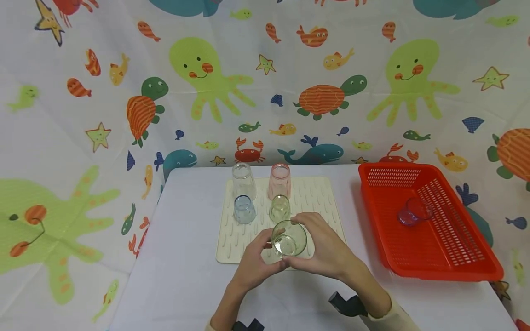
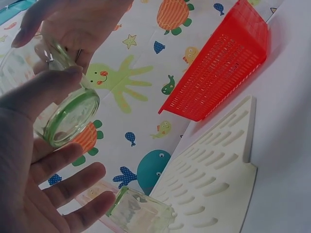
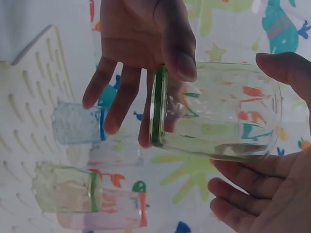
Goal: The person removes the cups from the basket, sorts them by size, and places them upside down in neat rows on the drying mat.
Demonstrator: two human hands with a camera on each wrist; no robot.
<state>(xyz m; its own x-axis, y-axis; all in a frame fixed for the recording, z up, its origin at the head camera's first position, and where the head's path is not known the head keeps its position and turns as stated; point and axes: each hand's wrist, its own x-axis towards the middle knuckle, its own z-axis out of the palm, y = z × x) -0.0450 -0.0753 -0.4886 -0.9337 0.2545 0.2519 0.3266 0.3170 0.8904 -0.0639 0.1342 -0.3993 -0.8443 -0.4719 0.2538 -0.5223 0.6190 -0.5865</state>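
Observation:
Both hands hold a pale green-tinted drinking glass (image 1: 289, 239) over the near part of a cream ribbed drying mat (image 1: 225, 243). My left hand (image 1: 254, 263) grips its thick green-edged end between thumb and fingers, the other fingers spread beneath in the left wrist view. At the opposite end of the glass (image 3: 218, 109), my right hand (image 1: 325, 248) pinches with thumb and fingers. Just beyond the hands, a small yellow-green glass (image 1: 279, 209) and a small blue glass (image 1: 244, 210) stand on the mat. Behind them are a taller clear glass (image 1: 244, 181) and a taller pink glass (image 1: 279, 181).
A red plastic basket (image 1: 439, 272) stands on the right side of the white table (image 1: 182, 230), with a purple glass (image 1: 414, 213) lying inside. A sea-animal patterned curtain (image 1: 256, 110) hangs behind and to the left.

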